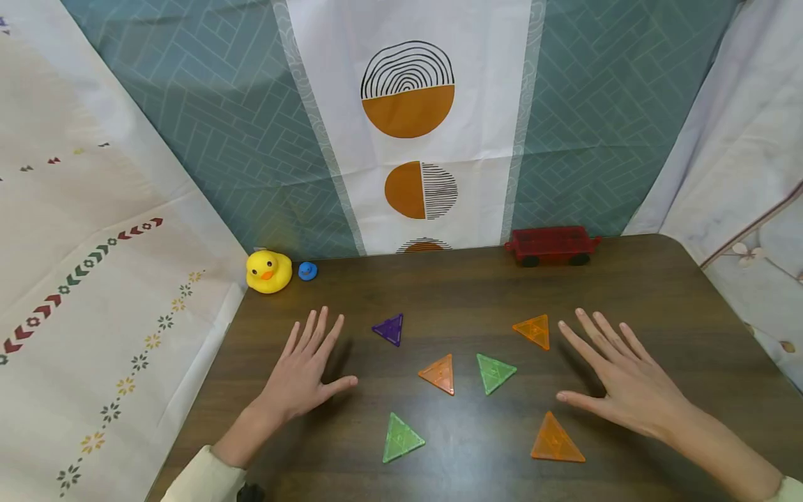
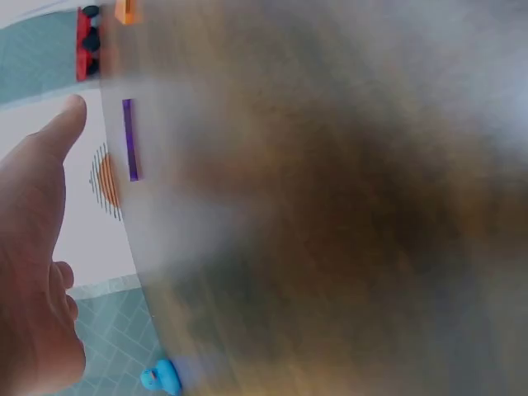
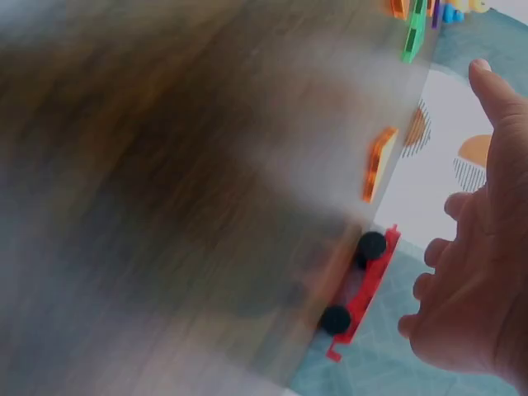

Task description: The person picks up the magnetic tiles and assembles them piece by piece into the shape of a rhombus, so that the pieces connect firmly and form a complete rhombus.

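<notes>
My left hand [image 1: 302, 376] hovers over the left part of the table, fingers spread, holding nothing. My right hand [image 1: 633, 390] is spread the same way on the right, also holding nothing. Between them lie several translucent triangular tiles: a purple triangle [image 1: 390, 330] nearest the left fingertips, a light orange triangle [image 1: 439, 375] and a green triangle [image 1: 494, 374] in the middle, and another green triangle [image 1: 401, 439] closer to me. Beside the right fingertips is an orange triangle [image 1: 534, 331]; a larger orange triangle [image 1: 556, 440] lies below the right thumb.
A yellow rubber duck [image 1: 268, 272] and a small blue duck [image 1: 307, 271] stand at the table's back left. Toward the back right sits a red wheeled wagon [image 1: 552, 245]. Patterned cloth [image 1: 439, 21] hangs behind the wooden table [image 1: 477, 481].
</notes>
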The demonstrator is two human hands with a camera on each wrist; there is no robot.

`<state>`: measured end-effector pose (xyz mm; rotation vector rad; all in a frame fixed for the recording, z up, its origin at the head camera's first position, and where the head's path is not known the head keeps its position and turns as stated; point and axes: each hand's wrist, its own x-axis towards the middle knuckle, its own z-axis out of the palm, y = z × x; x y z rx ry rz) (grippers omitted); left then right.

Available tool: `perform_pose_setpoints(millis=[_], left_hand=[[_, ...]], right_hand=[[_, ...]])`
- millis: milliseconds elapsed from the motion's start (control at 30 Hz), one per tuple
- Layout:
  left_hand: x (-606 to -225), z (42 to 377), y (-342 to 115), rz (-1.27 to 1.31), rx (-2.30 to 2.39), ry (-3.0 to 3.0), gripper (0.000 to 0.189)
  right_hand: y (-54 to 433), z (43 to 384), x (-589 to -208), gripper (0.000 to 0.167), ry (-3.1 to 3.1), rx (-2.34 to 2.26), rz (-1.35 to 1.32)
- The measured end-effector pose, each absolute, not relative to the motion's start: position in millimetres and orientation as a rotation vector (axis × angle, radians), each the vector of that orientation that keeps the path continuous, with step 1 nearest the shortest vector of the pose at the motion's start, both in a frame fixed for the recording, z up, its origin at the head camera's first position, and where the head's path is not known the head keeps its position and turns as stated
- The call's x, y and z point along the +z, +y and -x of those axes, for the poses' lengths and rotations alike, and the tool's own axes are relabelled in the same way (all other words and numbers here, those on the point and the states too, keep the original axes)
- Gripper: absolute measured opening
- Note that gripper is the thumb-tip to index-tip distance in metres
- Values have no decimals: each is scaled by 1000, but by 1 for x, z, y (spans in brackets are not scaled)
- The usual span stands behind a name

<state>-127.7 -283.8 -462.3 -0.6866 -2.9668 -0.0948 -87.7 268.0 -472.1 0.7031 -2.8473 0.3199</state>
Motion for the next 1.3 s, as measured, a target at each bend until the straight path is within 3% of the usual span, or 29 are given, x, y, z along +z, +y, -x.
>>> perform_pose_setpoints(millis=[367, 633, 1300], left_hand=[[-455, 153, -269, 716, -405, -3048, 135], [-457, 169, -254, 744, -747, -3063, 136], [-472, 192, -228, 789, -895, -3086, 108]], right_hand=[[229, 105, -474, 122, -2823, 509, -850], [195, 112, -478, 129, -2806, 726, -930], [132, 123, -483, 100, -2841, 1103, -945]])
